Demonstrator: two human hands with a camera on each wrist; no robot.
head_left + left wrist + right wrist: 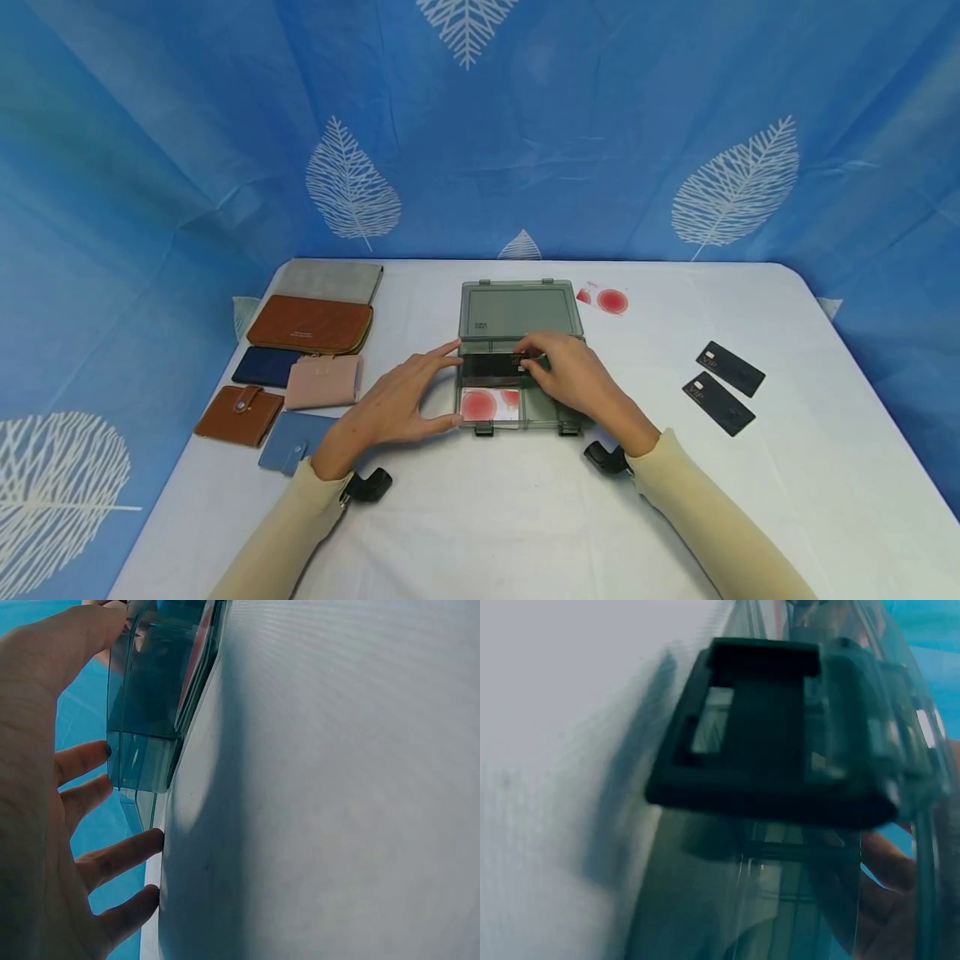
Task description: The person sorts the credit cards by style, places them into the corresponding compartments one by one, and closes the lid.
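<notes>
Left of the smoky translucent plastic compartment box (521, 358), which lies open on the white cloth-covered table (510, 517), the left hand (393, 406) rests with straight, spread fingers (120, 855), their tips touching the box's left wall. Inside the box, a glossy flat black rectangular card (491, 365) lies across the rear compartments, its right end pinched by the right hand's (573, 375) curled fingertips, just behind a white card with red circles (489, 404) in the front-left compartment. Right of the box, well apart, lie two more black cards (723, 379).
</notes>
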